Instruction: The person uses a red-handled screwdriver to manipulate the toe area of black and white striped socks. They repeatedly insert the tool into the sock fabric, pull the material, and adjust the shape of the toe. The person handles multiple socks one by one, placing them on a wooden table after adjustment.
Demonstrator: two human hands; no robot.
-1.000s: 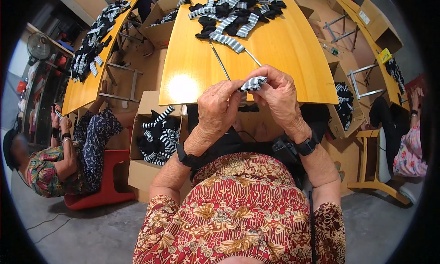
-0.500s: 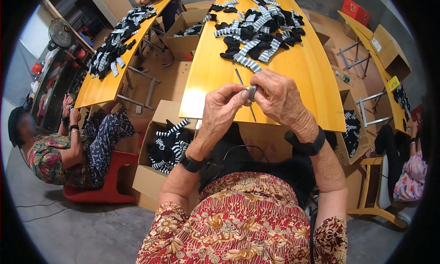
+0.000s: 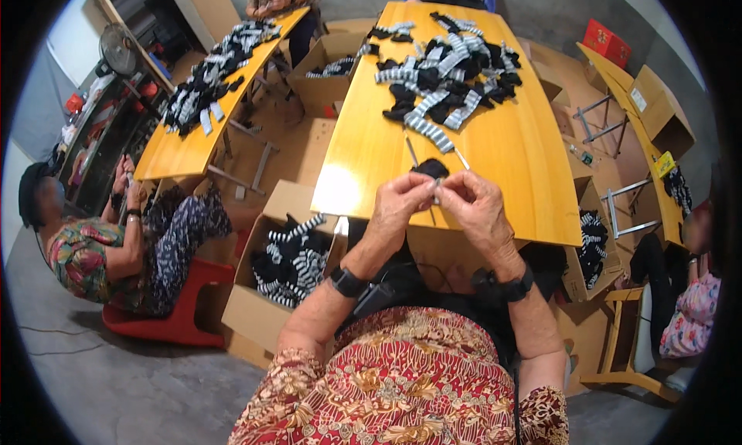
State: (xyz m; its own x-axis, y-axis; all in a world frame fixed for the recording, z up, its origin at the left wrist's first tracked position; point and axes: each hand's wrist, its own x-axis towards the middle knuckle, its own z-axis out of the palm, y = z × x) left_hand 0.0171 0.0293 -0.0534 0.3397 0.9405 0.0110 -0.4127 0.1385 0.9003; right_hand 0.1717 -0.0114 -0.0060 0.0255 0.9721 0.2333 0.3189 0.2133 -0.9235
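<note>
My left hand and my right hand meet over the near edge of the yellow table. Their thumbs and forefingers pinch a small sock between them, its black part sticking out beyond the fingertips. Only a bit of grey shows at the pinch. Behind the hands, a thin dark rod lies on the table, partly covered by the sock. A short pale stick shows just past my right hand; whether the hand touches it I cannot tell. Farther off lies a heap of striped and black socks.
An open carton of striped socks stands left of my legs, another carton at the right. A person sits left on a red chair by a second sock-covered table. Others sit at the right and far left.
The hands have drawn slightly lower, and the right one has turned, its fingers now pinching toward the left. A black sock part now shows beyond the fingertips. The whole view has shifted slightly.
</note>
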